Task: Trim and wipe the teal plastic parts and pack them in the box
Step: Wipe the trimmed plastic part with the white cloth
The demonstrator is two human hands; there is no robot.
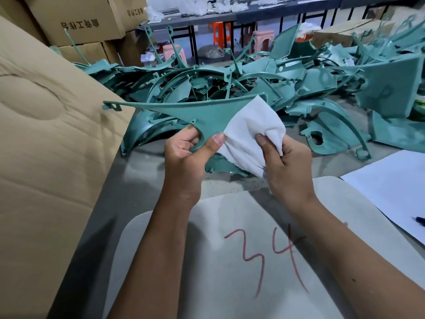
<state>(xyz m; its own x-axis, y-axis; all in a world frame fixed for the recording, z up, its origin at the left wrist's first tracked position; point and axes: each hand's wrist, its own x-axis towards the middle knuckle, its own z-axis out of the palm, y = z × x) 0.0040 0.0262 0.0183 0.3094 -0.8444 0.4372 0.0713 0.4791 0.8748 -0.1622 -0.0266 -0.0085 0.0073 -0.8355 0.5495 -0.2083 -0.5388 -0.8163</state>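
A long, pointed teal plastic part (184, 111) is held up over the table, its thin tip reaching left toward the cardboard box. My left hand (186, 155) grips its lower edge, thumb on the near face. My right hand (285, 162) grips a bunched white cloth (253, 134), which lies against the part's right end. A big heap of teal parts (276, 84) covers the table behind. The open flap of the cardboard box (46, 146) rises at the left.
A pale board marked "34" in red (264, 249) lies under my forearms. White paper (395, 185) with a pen sits at the right. Stacked cartons (76, 21) stand at the back left; stools and a long bench are beyond the table.
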